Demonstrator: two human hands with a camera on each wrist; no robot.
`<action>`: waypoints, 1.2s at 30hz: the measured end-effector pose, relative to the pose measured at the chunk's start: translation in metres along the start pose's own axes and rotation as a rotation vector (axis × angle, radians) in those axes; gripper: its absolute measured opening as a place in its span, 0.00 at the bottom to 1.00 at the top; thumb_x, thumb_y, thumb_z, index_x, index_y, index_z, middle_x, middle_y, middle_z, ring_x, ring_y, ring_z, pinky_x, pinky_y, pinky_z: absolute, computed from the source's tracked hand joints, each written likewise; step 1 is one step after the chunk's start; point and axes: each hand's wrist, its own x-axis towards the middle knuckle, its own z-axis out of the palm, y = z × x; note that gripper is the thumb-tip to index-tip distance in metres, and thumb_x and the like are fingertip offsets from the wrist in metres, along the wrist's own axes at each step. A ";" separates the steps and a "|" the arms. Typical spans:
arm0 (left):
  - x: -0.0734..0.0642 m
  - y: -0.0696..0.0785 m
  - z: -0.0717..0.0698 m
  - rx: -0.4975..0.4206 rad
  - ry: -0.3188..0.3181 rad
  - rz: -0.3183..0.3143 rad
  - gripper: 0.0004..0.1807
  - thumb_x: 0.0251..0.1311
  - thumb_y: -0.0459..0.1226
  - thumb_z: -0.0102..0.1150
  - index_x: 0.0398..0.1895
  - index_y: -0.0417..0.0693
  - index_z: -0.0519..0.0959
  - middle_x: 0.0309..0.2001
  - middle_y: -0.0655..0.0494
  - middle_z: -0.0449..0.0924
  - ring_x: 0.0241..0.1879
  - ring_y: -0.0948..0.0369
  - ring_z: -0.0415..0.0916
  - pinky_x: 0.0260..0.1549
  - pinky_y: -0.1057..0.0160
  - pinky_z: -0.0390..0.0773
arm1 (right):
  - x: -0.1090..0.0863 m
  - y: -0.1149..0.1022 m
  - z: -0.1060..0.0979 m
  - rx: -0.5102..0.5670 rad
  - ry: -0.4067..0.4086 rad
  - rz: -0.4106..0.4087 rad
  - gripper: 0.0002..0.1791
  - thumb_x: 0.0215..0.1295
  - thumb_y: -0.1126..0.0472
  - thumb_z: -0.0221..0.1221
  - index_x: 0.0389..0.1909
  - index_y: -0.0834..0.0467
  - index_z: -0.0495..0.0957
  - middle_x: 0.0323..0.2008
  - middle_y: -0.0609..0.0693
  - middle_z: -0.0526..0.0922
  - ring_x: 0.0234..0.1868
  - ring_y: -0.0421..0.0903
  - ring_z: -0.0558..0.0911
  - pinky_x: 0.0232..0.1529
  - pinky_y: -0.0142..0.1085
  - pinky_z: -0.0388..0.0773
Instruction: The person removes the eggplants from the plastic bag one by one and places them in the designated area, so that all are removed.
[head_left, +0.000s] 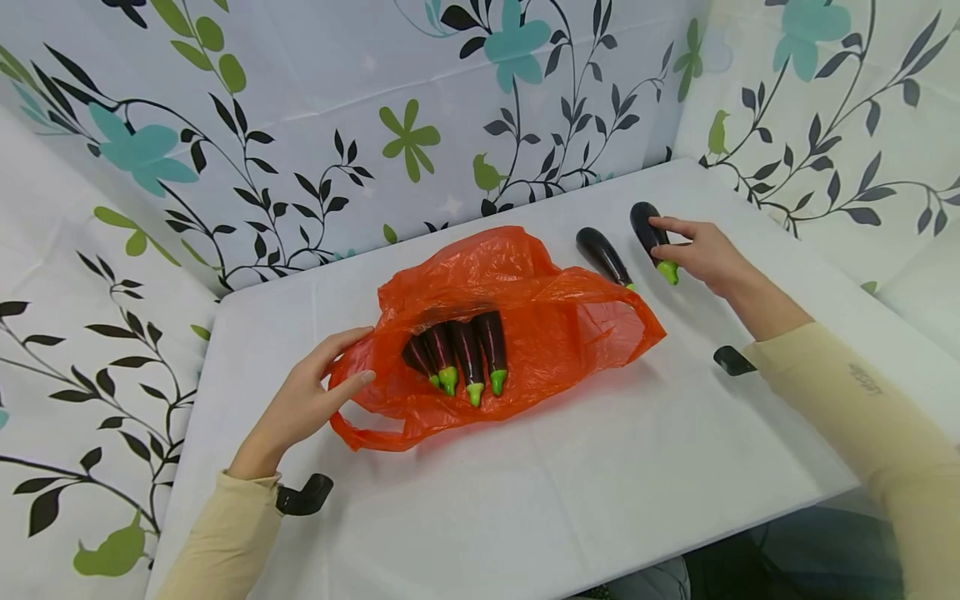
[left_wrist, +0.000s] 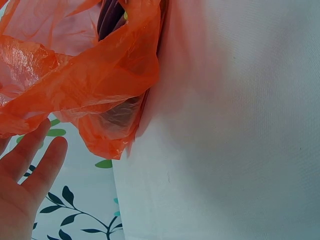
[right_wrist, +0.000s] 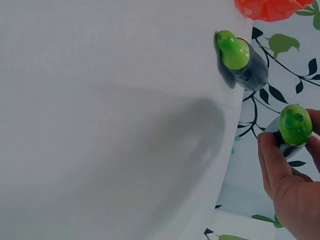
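An orange plastic bag (head_left: 555, 358) lies with its mouth spread toward me, and several dark eggplants (head_left: 467, 354) with green caps rest inside. At the bag's left edge is my left hand (head_left: 306, 398), its fingers fairly straight and touching the plastic; the left wrist view shows the fingertips against the bag (left_wrist: 100, 80). Over at the far right, my right hand (head_left: 708, 252) grips another eggplant (head_left: 643, 218) between thumb and fingers. Its green cap (right_wrist: 296, 124) points to the camera in the right wrist view. One more eggplant (head_left: 598, 250) lies behind the bag's right side, its cap partly hidden.
A white table (head_left: 570, 492) carries everything. Patterned cloth (head_left: 315, 125) with leaves and flowers hangs behind and at both sides. Black camera mounts (head_left: 306, 495) stick out at both wrists. The table's front edge runs along the lower right.
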 end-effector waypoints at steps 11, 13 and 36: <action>0.000 0.000 0.000 -0.022 -0.013 -0.021 0.28 0.61 0.41 0.56 0.65 0.53 0.63 0.62 0.54 0.65 0.59 0.55 0.64 0.48 0.48 0.76 | 0.011 0.012 0.005 -0.028 -0.014 -0.007 0.29 0.66 0.51 0.50 0.68 0.47 0.59 0.73 0.50 0.41 0.72 0.59 0.40 0.64 0.60 0.54; -0.001 0.000 0.000 -0.027 -0.017 -0.025 0.28 0.61 0.40 0.56 0.65 0.53 0.63 0.63 0.54 0.65 0.60 0.54 0.64 0.48 0.48 0.76 | 0.013 0.014 0.005 -0.031 -0.019 0.000 0.28 0.67 0.50 0.50 0.68 0.46 0.59 0.73 0.49 0.41 0.72 0.59 0.40 0.63 0.60 0.54; 0.000 -0.001 0.001 -0.032 -0.014 -0.019 0.28 0.60 0.40 0.56 0.64 0.53 0.63 0.62 0.54 0.66 0.59 0.54 0.65 0.48 0.48 0.76 | 0.030 0.019 0.019 -0.065 -0.049 0.006 0.28 0.66 0.53 0.51 0.67 0.45 0.60 0.73 0.49 0.43 0.72 0.60 0.42 0.63 0.61 0.54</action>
